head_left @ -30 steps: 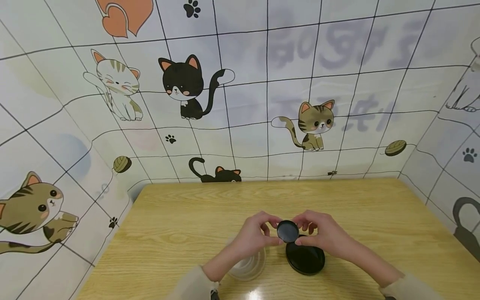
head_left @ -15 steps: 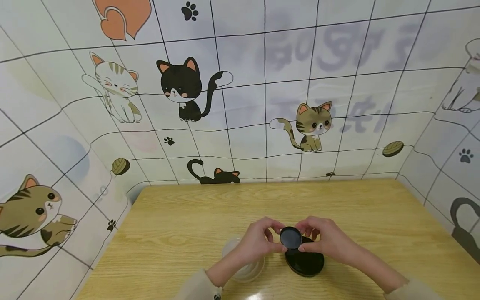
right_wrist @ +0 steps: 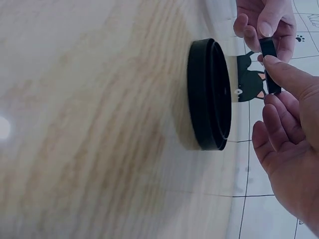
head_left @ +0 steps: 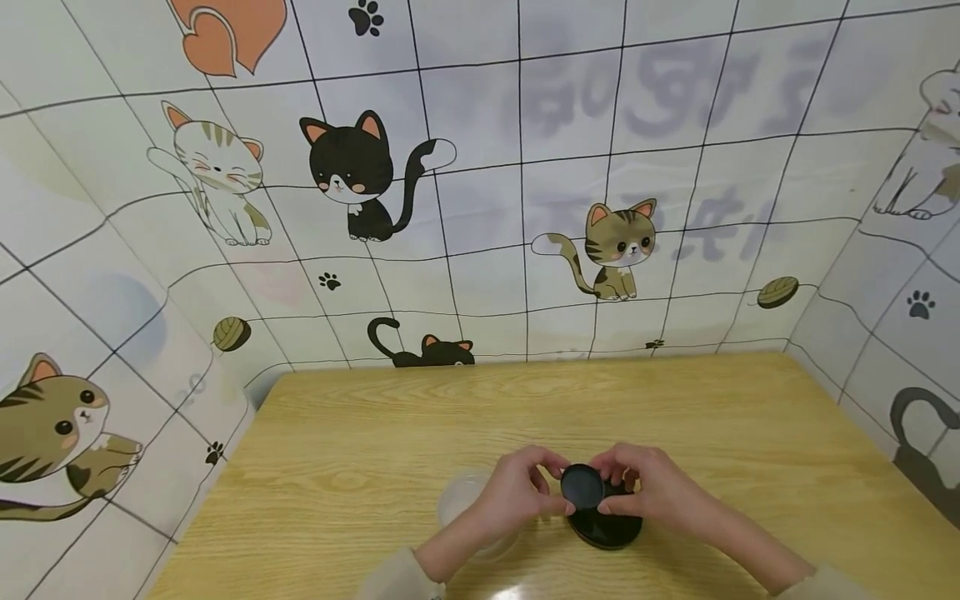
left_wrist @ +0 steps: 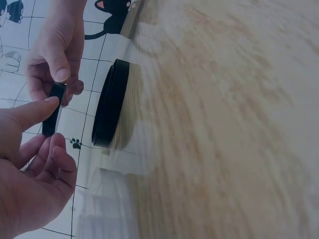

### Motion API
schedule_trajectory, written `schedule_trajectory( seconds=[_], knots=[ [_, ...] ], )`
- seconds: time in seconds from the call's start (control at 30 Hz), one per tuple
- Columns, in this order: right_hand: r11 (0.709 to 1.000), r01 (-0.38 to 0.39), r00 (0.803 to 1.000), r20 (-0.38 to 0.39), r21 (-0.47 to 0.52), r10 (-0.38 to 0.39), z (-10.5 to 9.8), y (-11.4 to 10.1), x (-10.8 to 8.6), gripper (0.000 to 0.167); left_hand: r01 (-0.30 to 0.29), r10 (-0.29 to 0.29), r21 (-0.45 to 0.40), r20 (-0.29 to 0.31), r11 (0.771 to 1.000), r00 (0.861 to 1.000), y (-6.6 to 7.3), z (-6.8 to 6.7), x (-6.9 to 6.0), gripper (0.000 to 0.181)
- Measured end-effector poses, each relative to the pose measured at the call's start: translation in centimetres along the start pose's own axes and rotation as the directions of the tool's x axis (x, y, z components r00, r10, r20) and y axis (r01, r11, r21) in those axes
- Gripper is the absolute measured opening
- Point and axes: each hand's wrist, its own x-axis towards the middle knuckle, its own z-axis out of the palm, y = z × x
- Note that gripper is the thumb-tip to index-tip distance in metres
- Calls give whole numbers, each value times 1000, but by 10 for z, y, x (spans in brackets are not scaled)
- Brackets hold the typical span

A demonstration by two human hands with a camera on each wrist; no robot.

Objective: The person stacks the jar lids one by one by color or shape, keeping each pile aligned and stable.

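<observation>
A small round black lid-like disc (head_left: pixel 582 487) is held up by both hands, its flat greyish face toward the head camera. My left hand (head_left: pixel 519 490) pinches its left edge between thumb and fingers, and my right hand (head_left: pixel 654 490) does the same at its right edge. Just below lies a larger round black dish (head_left: pixel 611 531) with a raised rim, flat on the table; the small disc covers part of it in the head view. Both wrist views show the disc (left_wrist: pixel 53 117) on edge, apart from the dish (right_wrist: pixel 202 94).
Clear plastic round containers (head_left: pixel 459 493) stand left of the dish, partly behind my left forearm; the left wrist view shows their ribbed side (left_wrist: pixel 107 209). The wooden table (head_left: pixel 360 433) meets a cat-patterned cloth wall (head_left: pixel 487 208) at its back and sides.
Both hands have come slightly lower in the head view with the disc still between them. The dish looks more covered by the disc and right hand. The head view has shifted a little.
</observation>
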Motion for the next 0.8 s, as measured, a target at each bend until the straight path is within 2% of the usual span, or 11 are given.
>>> schedule_trajectory(
  seconds=[0.33, 0.53, 0.8],
  knots=[
    [1000, 3, 1000, 16, 1, -3, 4, 8, -8, 40, 33, -32, -45, 34, 998, 999, -7, 6, -3, 39],
    [1000, 4, 1000, 25, 18, -5, 7, 11, -11, 38, 74, -71, -59, 50, 996, 996, -10, 9, -2, 40],
    [999, -30, 999, 35, 21, 29, 9, 12, -12, 39, 87, -85, -64, 38, 994, 996, -5, 11, -2, 41]
  ],
)
